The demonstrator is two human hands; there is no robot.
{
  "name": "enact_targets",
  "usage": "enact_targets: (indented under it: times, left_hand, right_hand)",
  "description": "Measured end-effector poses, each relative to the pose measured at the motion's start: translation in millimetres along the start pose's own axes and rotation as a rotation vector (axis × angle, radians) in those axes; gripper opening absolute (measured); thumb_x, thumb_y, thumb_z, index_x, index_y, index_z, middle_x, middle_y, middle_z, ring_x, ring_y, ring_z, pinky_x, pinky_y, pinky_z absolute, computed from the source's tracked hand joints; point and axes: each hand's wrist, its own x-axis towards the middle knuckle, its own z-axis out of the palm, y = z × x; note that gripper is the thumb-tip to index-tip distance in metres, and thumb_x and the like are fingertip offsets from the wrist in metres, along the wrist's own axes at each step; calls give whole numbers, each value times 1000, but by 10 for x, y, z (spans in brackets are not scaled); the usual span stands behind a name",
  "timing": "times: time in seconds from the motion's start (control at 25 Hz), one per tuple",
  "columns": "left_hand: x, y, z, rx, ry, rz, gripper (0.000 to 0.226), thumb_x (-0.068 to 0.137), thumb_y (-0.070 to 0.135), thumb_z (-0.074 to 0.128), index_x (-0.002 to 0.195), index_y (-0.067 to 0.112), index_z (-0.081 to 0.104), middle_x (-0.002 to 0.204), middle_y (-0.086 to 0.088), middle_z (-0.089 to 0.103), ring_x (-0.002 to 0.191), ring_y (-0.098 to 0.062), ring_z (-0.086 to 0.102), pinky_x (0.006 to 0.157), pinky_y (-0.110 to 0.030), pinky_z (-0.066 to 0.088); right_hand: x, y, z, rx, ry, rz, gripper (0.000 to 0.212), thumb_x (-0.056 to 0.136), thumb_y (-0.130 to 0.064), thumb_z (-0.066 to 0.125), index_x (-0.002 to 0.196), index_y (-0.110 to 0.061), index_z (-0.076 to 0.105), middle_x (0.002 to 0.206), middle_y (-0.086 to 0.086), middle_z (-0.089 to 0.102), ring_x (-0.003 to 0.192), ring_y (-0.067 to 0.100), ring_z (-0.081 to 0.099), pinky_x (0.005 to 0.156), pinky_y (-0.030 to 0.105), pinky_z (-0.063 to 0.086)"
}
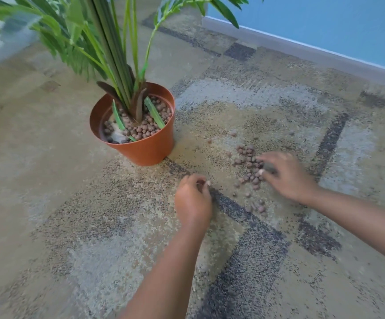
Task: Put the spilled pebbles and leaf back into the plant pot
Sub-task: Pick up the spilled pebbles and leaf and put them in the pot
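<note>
A terracotta plant pot (141, 150) stands on the carpet, with brown pebbles (145, 130) and two loose green leaf strips (154, 112) around the plant's stems. To its right, several spilled pebbles (246, 157) lie scattered on the carpet. My right hand (286, 176) rests on the right side of this pile, fingertips pinched on a dark pebble. My left hand (192, 200) hovers left of the pile, below the pot, with its fingers curled toward the thumb. What it holds is hidden. I see no leaf on the carpet.
The plant's long green fronds (90, 42) spread over the pot and the upper left. A patterned beige and grey carpet (94, 226) covers the floor. A blue wall with a grey skirting board (302, 47) runs along the upper right.
</note>
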Motion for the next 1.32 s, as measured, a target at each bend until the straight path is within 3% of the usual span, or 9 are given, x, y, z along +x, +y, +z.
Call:
enact_targets:
  times: [0.08,0.2,0.4,0.6,0.72,0.84,1.0,1.16,1.32]
  left_hand:
    - [-251,104,127,-90,-68,7,18,86,16,70,100,28,68,89,22,57,81,4,58,75,-18,55]
    - [-482,194,316,-120,-206,59,33,87,7,67,115,24,65,96,22,52,87,3,56,83,-16,52]
    - [-478,227,432,51,-349,259,56,88,16,66,141,16,47,127,4,50,114,-14,51,102,-26,44]
    - [-334,368,434,270,-473,380,58,92,18,56,146,8,37,121,-6,38,108,-22,46,91,-35,51]
    - [-199,472,419,369,-586,342,51,92,21,56,139,9,40,122,-9,34,106,-27,49,92,-41,51]
    - [-188,466,406,382,-527,410,30,96,19,52,124,9,50,119,-10,41,97,-27,55,85,-41,55]
    - [-262,377,441,339,-426,571,26,94,15,55,120,13,52,115,-6,53,99,-24,55,78,-32,52]
    - [-275,343,492,293,-421,697,32,88,0,56,116,14,58,113,-2,62,92,-21,58,73,-29,49]
    - [-297,338,481,177,-368,596,24,89,3,62,110,13,66,104,-1,67,80,-16,63,68,-18,50]
  right_hand:
    - [-35,62,115,-161,-122,-38,52,98,-34,49,149,-33,34,158,0,26,146,31,20,116,54,20]
    - [-87,98,189,-251,-189,-132,51,100,-33,42,149,-37,29,162,-6,10,150,29,3,116,60,17]
    - [-189,13,264,-373,-209,-378,58,93,-10,55,148,-14,37,157,2,32,146,29,25,115,48,34]
    - [-277,49,296,-450,-61,-473,60,75,-5,81,131,1,58,134,16,60,122,38,58,95,52,53]
    - [-306,151,284,-440,-51,-517,63,80,-1,73,138,-1,51,143,15,52,129,35,53,100,51,49]
    - [-314,260,267,-398,-23,-543,64,81,4,69,141,-1,47,146,16,48,133,34,49,102,50,48]
    - [-423,377,289,-338,-90,-545,59,90,-5,59,146,-10,39,154,9,36,142,31,35,105,49,46]
    - [-495,371,252,-301,-92,-525,45,93,-21,56,137,-15,53,148,10,46,137,35,42,100,50,50]
    - [-499,265,238,-195,-21,-432,39,85,-6,71,123,-12,66,134,13,60,124,32,55,99,41,52]
